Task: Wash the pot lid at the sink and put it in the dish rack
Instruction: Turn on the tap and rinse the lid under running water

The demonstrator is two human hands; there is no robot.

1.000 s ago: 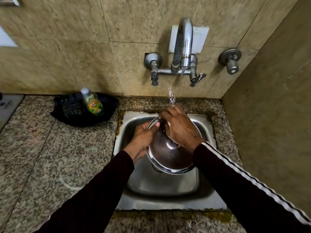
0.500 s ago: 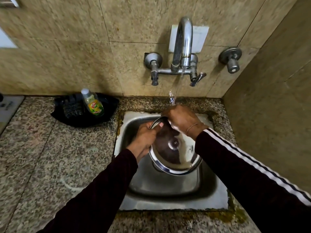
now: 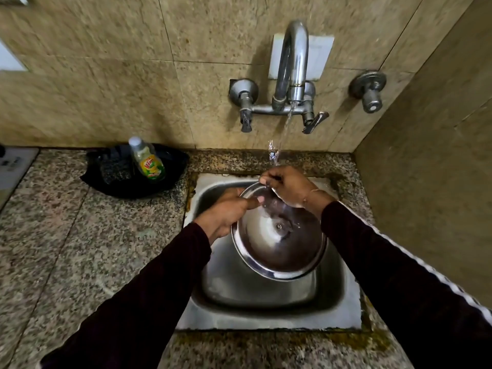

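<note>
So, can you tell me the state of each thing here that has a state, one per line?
tap: running, a thin stream falls toward the hands
pot lid: wet, tilted over the sink, inner side facing the camera
left hand: gripping the lid's left rim
right hand: closed on the lid's top rim
sink: wet, no other dishes visible
soap bottle: upright, capped, in a black tray

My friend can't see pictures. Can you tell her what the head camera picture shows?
Two hands hold a round steel pot lid tilted over a small steel sink under running water from a wall tap: the left hand grips its left edge, the right hand its top rim. A dish soap bottle stands on the granite counter to the left.
</note>
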